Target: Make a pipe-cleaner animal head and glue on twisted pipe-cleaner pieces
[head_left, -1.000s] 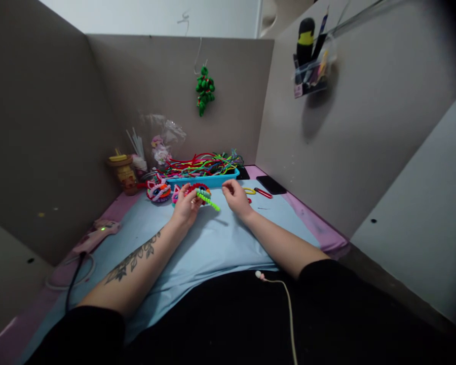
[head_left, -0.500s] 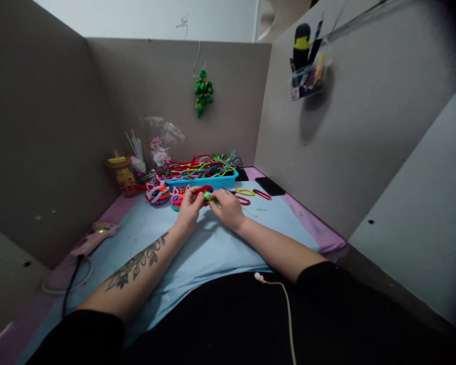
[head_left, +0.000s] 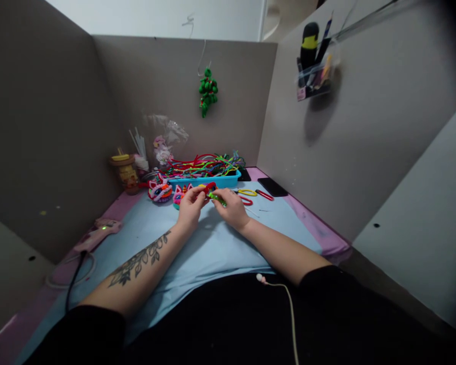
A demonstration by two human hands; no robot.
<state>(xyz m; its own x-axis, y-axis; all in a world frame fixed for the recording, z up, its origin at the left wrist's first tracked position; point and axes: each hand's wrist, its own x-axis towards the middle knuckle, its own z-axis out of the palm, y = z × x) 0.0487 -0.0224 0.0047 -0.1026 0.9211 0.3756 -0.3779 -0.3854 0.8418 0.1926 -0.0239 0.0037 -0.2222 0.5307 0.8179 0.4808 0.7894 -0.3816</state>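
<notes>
Above the blue cloth, my left hand (head_left: 190,207) is closed in a pinch at a red fuzzy pipe-cleaner loop (head_left: 210,187). My right hand (head_left: 232,209) pinches a bright green pipe-cleaner piece (head_left: 219,199), close against the red one. Fingertips of both hands nearly meet and partly cover the work, so how the two pieces join cannot be made out. Just behind my left hand sits a colourful pipe-cleaner animal head (head_left: 178,196) with pink ears. A second pipe-cleaner head (head_left: 160,192) stands to its left.
Behind my hands lies a blue tray (head_left: 228,180) of pipe cleaners. Yellow-handled scissors (head_left: 248,192), a red-handled tool (head_left: 265,195) and a black phone (head_left: 272,187) lie right. A pink glue gun (head_left: 101,230) with a cable rests left. Grey panels surround the table.
My fingers have shifted slightly apart around the work, and more of the red loop and the green piece shows. The whole view has moved a little as the head turned left.
</notes>
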